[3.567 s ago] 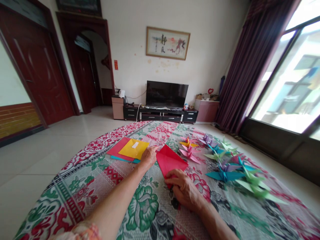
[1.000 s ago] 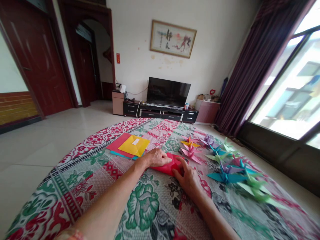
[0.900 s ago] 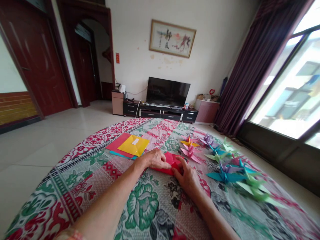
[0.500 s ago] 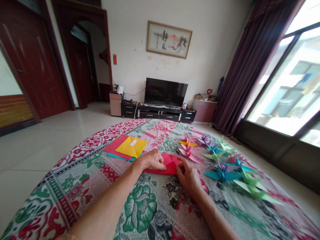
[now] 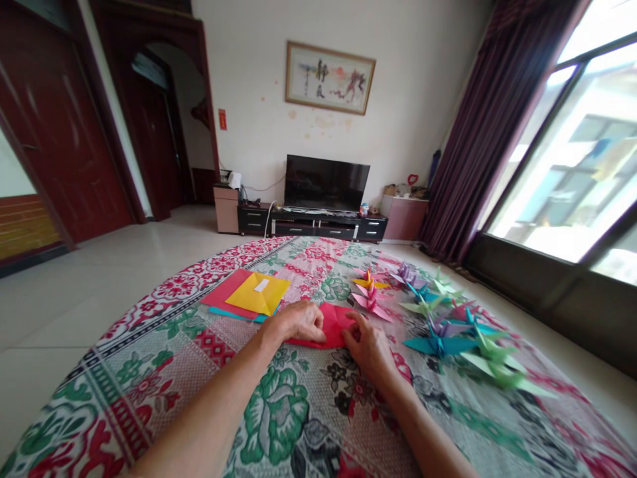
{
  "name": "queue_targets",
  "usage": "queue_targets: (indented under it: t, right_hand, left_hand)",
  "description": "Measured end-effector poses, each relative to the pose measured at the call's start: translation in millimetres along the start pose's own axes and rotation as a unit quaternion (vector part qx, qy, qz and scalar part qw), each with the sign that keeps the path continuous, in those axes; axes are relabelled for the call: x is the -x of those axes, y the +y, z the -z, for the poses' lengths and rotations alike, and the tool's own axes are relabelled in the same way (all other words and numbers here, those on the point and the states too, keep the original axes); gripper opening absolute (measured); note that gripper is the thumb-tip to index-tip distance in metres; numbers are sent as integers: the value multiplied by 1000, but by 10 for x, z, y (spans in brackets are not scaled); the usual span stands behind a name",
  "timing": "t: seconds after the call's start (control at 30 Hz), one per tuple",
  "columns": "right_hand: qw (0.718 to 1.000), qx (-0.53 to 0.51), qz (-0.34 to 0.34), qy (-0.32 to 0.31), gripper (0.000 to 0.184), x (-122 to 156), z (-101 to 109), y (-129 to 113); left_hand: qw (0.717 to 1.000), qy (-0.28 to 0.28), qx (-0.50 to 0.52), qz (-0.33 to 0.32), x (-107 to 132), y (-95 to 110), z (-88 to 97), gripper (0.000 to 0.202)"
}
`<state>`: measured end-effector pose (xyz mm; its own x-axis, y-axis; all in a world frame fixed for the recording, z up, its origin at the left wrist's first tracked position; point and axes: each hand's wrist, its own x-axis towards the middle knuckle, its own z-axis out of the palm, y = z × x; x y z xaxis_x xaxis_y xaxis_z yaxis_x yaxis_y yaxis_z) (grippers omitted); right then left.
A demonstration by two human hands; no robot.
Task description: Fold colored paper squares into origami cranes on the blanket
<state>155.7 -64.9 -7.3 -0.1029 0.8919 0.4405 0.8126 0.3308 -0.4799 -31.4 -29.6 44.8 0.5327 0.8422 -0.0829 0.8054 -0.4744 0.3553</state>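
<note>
A sheet of red origami paper (image 5: 332,320), partly folded, lies on the patterned tablecloth in front of me. My left hand (image 5: 300,321) presses on its left part with curled fingers, hiding that side. At the right edge of the paper, my right hand (image 5: 367,344) grips with thumb and forefinger close together. To the left of my hands is a small pile of coloured sheets, a yellow one (image 5: 256,292) with a white label on top of a red sheet (image 5: 215,296) and a blue sheet (image 5: 233,315).
Several folded paper cranes stand on the right of the table, among them a blue crane (image 5: 440,340), a green crane (image 5: 497,365) and a pink crane (image 5: 371,302). Beyond the rounded edge of the table are a television (image 5: 326,184) and a low cabinet (image 5: 313,226).
My right hand has moved slightly left along the red paper, and the raised fold near it looks flatter. My left hand stays in place. The view has shifted a little.
</note>
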Motion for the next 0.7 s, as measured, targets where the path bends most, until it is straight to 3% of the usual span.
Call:
queue_targets:
  t: [0.7]
  right_hand:
    - [997,50,-41,-43,31,-61,63,-79]
  left_hand:
    - [999,2,-7,36,-57,12,-35,18]
